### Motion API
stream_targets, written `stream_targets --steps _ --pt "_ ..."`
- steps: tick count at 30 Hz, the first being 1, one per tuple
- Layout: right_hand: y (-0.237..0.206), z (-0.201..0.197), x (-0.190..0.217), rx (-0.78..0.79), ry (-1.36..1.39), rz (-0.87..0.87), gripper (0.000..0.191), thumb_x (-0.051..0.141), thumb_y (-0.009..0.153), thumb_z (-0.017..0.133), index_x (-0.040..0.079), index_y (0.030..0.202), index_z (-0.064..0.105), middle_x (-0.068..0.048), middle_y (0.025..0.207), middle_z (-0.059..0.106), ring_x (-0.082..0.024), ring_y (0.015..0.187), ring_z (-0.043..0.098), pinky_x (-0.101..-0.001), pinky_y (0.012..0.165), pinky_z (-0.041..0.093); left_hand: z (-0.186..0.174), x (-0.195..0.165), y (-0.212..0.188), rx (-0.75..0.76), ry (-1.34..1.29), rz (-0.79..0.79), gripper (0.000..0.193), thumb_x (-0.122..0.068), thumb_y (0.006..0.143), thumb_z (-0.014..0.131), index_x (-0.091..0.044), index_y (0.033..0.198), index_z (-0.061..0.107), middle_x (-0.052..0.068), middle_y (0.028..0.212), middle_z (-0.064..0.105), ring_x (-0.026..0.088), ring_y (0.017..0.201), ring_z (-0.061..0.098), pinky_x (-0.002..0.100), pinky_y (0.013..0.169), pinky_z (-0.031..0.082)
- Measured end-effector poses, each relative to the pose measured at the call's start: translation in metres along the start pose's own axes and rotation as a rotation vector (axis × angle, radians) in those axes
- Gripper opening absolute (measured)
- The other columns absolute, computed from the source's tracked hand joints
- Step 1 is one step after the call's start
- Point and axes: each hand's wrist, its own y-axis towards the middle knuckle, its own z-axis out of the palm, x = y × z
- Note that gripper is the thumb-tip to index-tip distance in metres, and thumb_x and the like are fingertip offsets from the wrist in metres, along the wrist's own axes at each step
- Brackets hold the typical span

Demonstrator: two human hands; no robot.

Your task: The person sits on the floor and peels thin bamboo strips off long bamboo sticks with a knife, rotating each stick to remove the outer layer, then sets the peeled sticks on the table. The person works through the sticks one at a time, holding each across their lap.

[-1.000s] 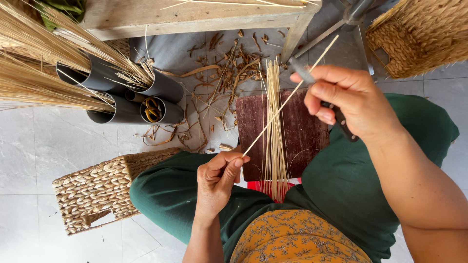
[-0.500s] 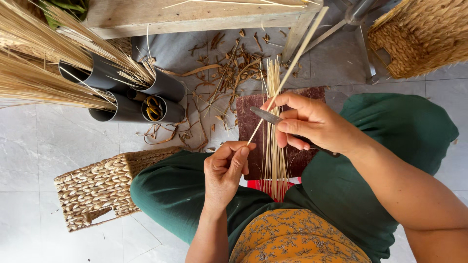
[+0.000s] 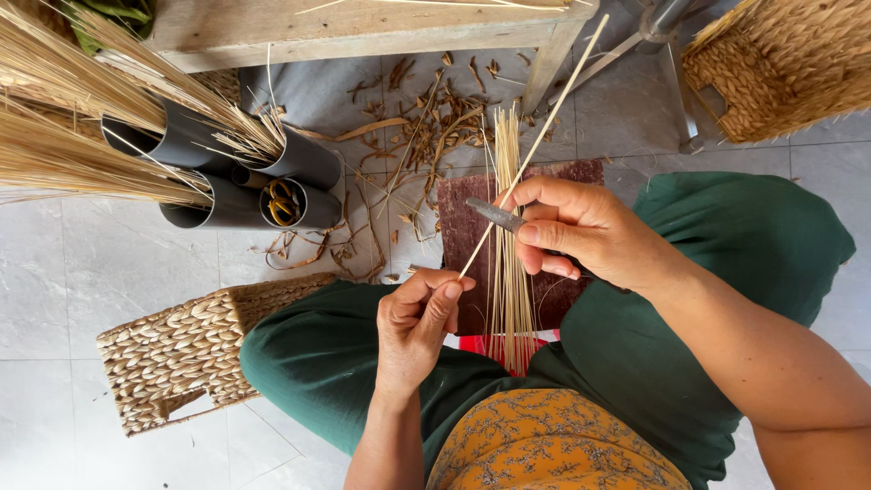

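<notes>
My left hand [image 3: 417, 322] pinches the near end of a long pale stick [image 3: 544, 132], which slants up and away to the right. My right hand [image 3: 572, 227] grips a small knife with a dark blade [image 3: 494, 214]; the blade lies against the stick just below my fingers. Under both hands a bundle of thin pale sticks [image 3: 508, 272] lies on a dark red mat [image 3: 454, 218] across my lap, which is clad in green trousers.
Dark tubes [image 3: 299, 159] at the left hold bundles of straw and scissors. A woven basket [image 3: 172, 358] sits at my left knee, another [image 3: 780, 63] at the upper right. Dry shavings [image 3: 426, 118] litter the tiled floor under a wooden bench [image 3: 363, 27].
My right hand has slid down the stick towards my left hand, bringing the knife blade close to the held end. My left hand stays in place, pinching the stick.
</notes>
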Motion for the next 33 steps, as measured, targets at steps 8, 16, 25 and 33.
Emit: stream_targets --steps 8,16,25,33 --pt "0.000 -0.004 -0.001 -0.012 0.017 -0.029 0.027 0.010 0.106 0.054 0.003 0.131 0.057 -0.009 0.077 0.066 -0.005 0.056 0.048 -0.0204 0.050 0.041 -0.009 0.000 -0.005 0.025 0.024 0.047 0.016 -0.011 0.105 0.065 0.002 0.105 0.074 -0.001 0.079 0.065 0.003 0.060 0.047 0.020 0.054 0.041" --pt "-0.002 -0.011 0.001 -0.135 0.050 -0.015 0.029 0.009 0.104 0.054 0.004 0.133 0.057 -0.009 0.075 0.063 -0.007 0.054 0.045 -0.0216 0.047 0.039 -0.012 0.001 -0.011 0.005 0.051 0.014 0.015 -0.011 0.103 0.065 0.002 0.103 0.074 -0.004 0.068 0.056 0.003 0.058 0.046 0.020 0.052 0.037" --pt "-0.024 -0.053 0.041 -0.393 0.068 -0.303 0.030 0.008 0.114 0.051 0.004 0.143 0.059 -0.007 0.080 0.060 -0.008 0.057 0.045 -0.0235 0.053 0.039 -0.032 0.002 -0.026 -0.041 0.114 -0.063 0.017 -0.012 0.102 0.065 0.001 0.100 0.075 -0.004 0.063 0.056 0.002 0.057 0.046 0.019 0.051 0.036" --pt "-0.007 0.001 0.008 0.075 -0.107 0.004 0.049 0.008 0.101 0.053 0.007 0.149 0.048 -0.007 0.072 0.067 -0.004 0.050 0.048 -0.0200 0.044 0.041 -0.008 0.008 -0.013 -0.042 0.017 -0.033 0.016 -0.011 0.104 0.064 0.002 0.105 0.073 -0.003 0.070 0.060 0.002 0.059 0.048 0.019 0.053 0.039"
